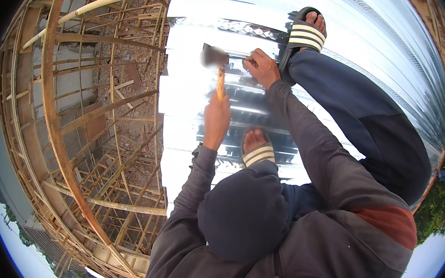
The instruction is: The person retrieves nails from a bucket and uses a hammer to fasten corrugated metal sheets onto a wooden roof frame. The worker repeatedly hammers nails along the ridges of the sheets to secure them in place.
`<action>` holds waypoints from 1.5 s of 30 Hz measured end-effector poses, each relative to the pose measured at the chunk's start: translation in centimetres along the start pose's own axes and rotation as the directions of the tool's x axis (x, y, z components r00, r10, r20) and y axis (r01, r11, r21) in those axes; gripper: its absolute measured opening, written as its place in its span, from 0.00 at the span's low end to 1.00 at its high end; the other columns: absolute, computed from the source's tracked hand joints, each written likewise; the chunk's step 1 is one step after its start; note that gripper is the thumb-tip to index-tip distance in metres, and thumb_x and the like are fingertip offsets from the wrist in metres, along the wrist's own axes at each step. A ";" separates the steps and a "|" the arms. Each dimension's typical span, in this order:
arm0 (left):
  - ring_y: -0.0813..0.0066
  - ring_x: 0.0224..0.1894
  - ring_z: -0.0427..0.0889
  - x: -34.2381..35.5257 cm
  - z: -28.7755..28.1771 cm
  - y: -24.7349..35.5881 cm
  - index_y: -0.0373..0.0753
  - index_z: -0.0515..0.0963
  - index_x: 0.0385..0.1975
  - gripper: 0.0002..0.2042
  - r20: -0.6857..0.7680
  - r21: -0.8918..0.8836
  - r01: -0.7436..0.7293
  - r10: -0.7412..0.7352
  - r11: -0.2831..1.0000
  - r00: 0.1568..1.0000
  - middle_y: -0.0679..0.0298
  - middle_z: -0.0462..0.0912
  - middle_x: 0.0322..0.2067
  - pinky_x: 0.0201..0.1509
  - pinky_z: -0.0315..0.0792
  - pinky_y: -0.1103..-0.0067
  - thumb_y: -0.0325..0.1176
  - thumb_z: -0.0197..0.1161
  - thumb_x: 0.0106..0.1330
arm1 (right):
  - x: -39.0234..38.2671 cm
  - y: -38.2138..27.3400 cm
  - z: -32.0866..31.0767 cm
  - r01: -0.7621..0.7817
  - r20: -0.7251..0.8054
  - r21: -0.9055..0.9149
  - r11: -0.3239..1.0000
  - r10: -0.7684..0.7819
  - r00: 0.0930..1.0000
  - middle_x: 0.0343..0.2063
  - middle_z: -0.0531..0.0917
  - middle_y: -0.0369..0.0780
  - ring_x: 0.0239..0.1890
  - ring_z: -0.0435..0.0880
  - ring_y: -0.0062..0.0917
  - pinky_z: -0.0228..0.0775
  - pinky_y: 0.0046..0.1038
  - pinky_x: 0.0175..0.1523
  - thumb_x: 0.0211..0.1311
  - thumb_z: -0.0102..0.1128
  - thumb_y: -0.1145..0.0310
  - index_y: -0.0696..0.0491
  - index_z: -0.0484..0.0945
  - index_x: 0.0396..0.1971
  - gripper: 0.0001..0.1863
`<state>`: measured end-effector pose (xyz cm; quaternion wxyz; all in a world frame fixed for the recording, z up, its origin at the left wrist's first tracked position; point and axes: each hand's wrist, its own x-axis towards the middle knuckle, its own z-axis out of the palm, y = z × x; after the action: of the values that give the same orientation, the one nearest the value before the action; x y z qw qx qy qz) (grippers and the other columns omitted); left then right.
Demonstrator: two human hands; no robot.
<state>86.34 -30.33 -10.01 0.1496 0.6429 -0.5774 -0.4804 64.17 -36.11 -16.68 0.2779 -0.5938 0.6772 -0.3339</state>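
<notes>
My left hand [215,119] is wrapped tight around the wooden handle of a hammer [218,70], fist shut on the lower end of the shaft. The hammer stands raised above the corrugated metal roofing sheet [253,9], its dark head blurred, up near the sheet's left edge. My right hand [262,68] rests down on the sheet just to the right of the hammer head, fingers pinched narrow around something small and dark against the metal; I cannot tell what it is, it is too small to make out. The 2 hands are near each other, the hammer head just left of my right fingers.

My right foot in a black sandal with pale stripes [303,34] presses on the sheet just beside my right hand, toward the sheet's far edge. My left foot in the matching striped sandal [258,149] sits lower on the sheet, nearer me. Left of the sheet's edge the bare timber roof frame [89,124] is open, with rubble on the ground below.
</notes>
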 end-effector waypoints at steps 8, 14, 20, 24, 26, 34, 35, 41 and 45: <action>0.43 0.28 0.84 0.3 1.1 -1.1 0.29 0.74 0.48 0.16 -0.073 0.027 -0.004 0.006 1.000 0.997 0.44 0.82 0.25 0.32 0.73 0.59 0.39 0.55 0.76 | -0.1 -0.2 -0.2 0.023 -0.007 -0.027 0.999 -0.023 1.000 0.33 0.80 0.43 0.33 0.83 0.42 0.74 0.40 0.39 0.63 0.69 0.65 0.55 0.78 0.30 0.10; 0.40 0.29 0.84 0.6 1.2 -0.1 0.29 0.74 0.46 0.15 -0.094 -0.006 -0.030 0.029 1.000 0.995 0.42 0.82 0.25 0.32 0.73 0.58 0.39 0.55 0.76 | 0.1 -0.2 1.7 -0.099 -0.102 -0.004 0.995 0.098 0.990 0.33 0.81 0.44 0.35 0.83 0.44 0.74 0.41 0.40 0.62 0.69 0.63 0.55 0.80 0.30 0.11; 0.38 0.30 0.83 0.4 1.4 0.5 0.29 0.73 0.44 0.15 -0.113 -0.020 0.006 -0.008 1.000 0.994 0.41 0.81 0.25 0.33 0.73 0.57 0.39 0.55 0.77 | -0.4 -0.5 2.5 -0.169 -0.179 0.019 0.985 0.170 0.969 0.32 0.81 0.43 0.36 0.84 0.43 0.75 0.43 0.41 0.62 0.68 0.63 0.54 0.80 0.27 0.11; 0.35 0.32 0.82 0.6 1.5 1.0 0.29 0.73 0.42 0.16 -0.139 -0.052 0.008 -0.015 0.999 0.990 0.40 0.81 0.26 0.34 0.73 0.55 0.40 0.56 0.76 | 1.1 0.2 0.3 0.085 0.103 -0.124 0.989 -0.072 0.992 0.32 0.81 0.43 0.36 0.84 0.44 0.76 0.44 0.42 0.61 0.67 0.62 0.54 0.80 0.30 0.11; 0.36 0.30 0.83 0.5 1.7 1.6 0.29 0.73 0.42 0.16 -0.124 -0.045 0.018 -0.024 0.999 0.992 0.39 0.81 0.24 0.34 0.73 0.56 0.41 0.56 0.76 | 1.9 0.0 0.5 0.018 0.059 -0.159 0.987 -0.009 0.998 0.32 0.82 0.44 0.36 0.84 0.45 0.76 0.44 0.42 0.61 0.67 0.62 0.54 0.80 0.31 0.11; 0.35 0.37 0.80 0.8 1.9 0.3 0.29 0.73 0.39 0.15 -0.096 -0.101 0.010 -0.020 0.995 0.995 0.39 0.80 0.34 0.39 0.71 0.52 0.40 0.57 0.75 | -1.5 -2.1 2.0 -0.247 -0.133 -0.072 0.966 0.236 0.963 0.35 0.84 0.44 0.37 0.85 0.45 0.75 0.44 0.44 0.64 0.68 0.62 0.55 0.81 0.33 0.11; 0.35 0.37 0.80 0.9 2.1 0.2 0.29 0.73 0.39 0.15 -0.120 -0.093 -0.008 -0.003 0.996 0.993 0.39 0.80 0.34 0.39 0.71 0.52 0.40 0.57 0.75 | -1.3 -1.9 1.8 -0.146 -0.121 -0.135 0.980 0.130 0.984 0.35 0.84 0.45 0.37 0.85 0.45 0.75 0.44 0.44 0.64 0.68 0.62 0.55 0.80 0.33 0.11; 0.34 0.35 0.80 0.4 2.4 0.1 0.29 0.72 0.40 0.15 -0.134 -0.119 0.005 -0.021 0.993 0.991 0.39 0.80 0.31 0.38 0.71 0.53 0.40 0.57 0.75 | 1.0 -0.6 1.4 -0.126 -0.040 -0.129 0.984 0.122 0.992 0.35 0.83 0.47 0.39 0.83 0.48 0.74 0.46 0.46 0.65 0.66 0.62 0.57 0.79 0.32 0.13; 0.34 0.34 0.80 0.7 2.4 -0.2 0.29 0.72 0.40 0.16 -0.152 -0.135 -0.015 -0.006 0.991 0.988 0.39 0.80 0.30 0.37 0.71 0.53 0.40 0.57 0.75 | -1.6 -1.6 2.2 -0.320 -0.186 -0.070 0.945 0.302 0.935 0.34 0.84 0.47 0.39 0.84 0.46 0.74 0.44 0.46 0.66 0.66 0.61 0.58 0.79 0.31 0.14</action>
<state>84.49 -30.00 -11.67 0.2378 0.6648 -0.5316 -0.4679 67.10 -34.88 -16.78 0.2378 -0.4610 0.7998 -0.3020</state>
